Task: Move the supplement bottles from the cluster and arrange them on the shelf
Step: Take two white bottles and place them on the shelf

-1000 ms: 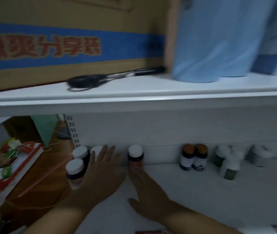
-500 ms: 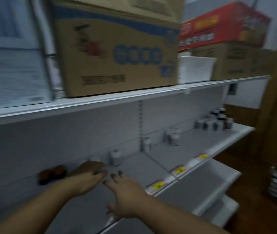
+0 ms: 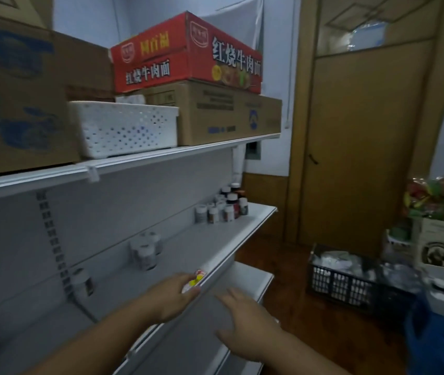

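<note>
A bunch of small supplement bottles (image 3: 222,208) with white and dark caps stands at the far back corner of the white metal shelf (image 3: 194,250). A few more white-capped bottles (image 3: 145,250) stand along the back edge, nearer the middle. The left hand (image 3: 172,296) rests on the shelf's front edge, fingers loosely bent, holding nothing. The right hand (image 3: 248,320) hangs below it, fingers straight and empty. On the shelf above, a white plastic basket (image 3: 126,128) with holes sits between cardboard boxes; I cannot tell what is inside.

Red carton (image 3: 185,54) (white lettering), white perforated basket (image 3: 126,128)
</note>
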The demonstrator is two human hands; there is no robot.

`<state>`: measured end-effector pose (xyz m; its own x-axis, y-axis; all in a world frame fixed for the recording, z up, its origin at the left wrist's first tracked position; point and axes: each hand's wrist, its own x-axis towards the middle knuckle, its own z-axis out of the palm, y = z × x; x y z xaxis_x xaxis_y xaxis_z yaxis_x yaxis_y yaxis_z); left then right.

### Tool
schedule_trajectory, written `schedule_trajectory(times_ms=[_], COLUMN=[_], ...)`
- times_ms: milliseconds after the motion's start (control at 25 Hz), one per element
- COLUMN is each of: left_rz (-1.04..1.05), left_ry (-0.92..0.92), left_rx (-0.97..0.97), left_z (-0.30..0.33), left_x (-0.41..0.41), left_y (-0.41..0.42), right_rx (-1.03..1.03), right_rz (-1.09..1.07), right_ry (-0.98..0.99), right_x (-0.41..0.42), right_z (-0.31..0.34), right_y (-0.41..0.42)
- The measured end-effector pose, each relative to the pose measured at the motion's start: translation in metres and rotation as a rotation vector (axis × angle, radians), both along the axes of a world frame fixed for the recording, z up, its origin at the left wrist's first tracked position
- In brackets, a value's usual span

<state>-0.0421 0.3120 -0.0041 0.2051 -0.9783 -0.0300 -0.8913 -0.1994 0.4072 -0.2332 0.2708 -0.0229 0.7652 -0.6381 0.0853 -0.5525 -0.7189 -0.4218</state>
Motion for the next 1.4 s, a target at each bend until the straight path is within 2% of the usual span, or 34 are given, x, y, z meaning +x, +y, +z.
schedule_trajectory(times_ms=[280,560,720,880,960,1040,1120,1200,1320,1400], left_rz=[-0.044,0.089,0.197,0.312,0.338,0.343,0.375,0.451,0.54,0.592], left_ry=[0.192,0.177,0.239,0.193,0.153,0.106,0.066,0.051,0.04,0.127], left_rx=[0.048,-0.009,-0.135,-0.3,-0.322,-0.336,-0.335,-0.292,-0.292,-0.313], left_z=[-0.034,-0.036,-0.053,-0.069,-0.068,-0.077,-0.088,-0.087,-0.084,-0.085], left_x=[0.003,0.063,0.094,0.124,0.133,0.145,0.152,0.149,0.145,0.143], left_y=[-0.186,-0.319,-0.368,-0.428,-0.457,-0.482,-0.494,-0.499,-0.497,-0.493], right_rx=[0.097,0.109,0.13,0.267,0.174,0.022,-0.086,-0.096,-0.154,-0.146], right_rz=[-0.024,-0.036,0.009,-0.072,-0.051,0.058,0.112,0.097,0.11,0.141], right_ry=[0.064,0.062,-0.021,-0.238,-0.301,-0.346,-0.229,-0.069,-0.037,-0.03], right_x=[0.016,0.053,0.084,0.126,0.148,0.168,0.186,0.197,0.197,0.196], right_z=[0.011,0.0,-0.023,-0.048,-0.054,-0.064,-0.062,-0.062,-0.06,-0.059], right_y=[-0.161,-0.314,-0.385,-0.468,-0.508,-0.54,-0.562,-0.576,-0.583,-0.585])
